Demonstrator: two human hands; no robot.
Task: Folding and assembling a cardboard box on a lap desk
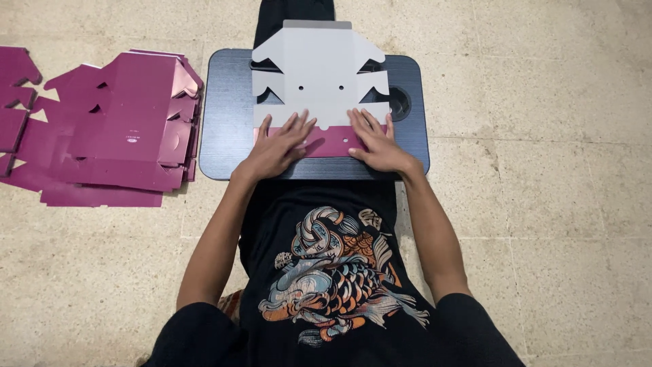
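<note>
A flat die-cut cardboard box blank (319,75) lies on a small dark lap table (227,115), grey-white side up. Its near flap (333,144) is folded over and shows a magenta face. My left hand (277,146) presses flat on the left part of that flap, fingers spread. On the right part, my right hand (377,144) presses down the same way. Neither hand grips anything.
A pile of flat magenta box blanks (122,122) lies on the tiled floor left of the table, with more blanks (13,102) at the far left edge. A round cup recess (399,102) sits in the table's right side. My legs extend under the table.
</note>
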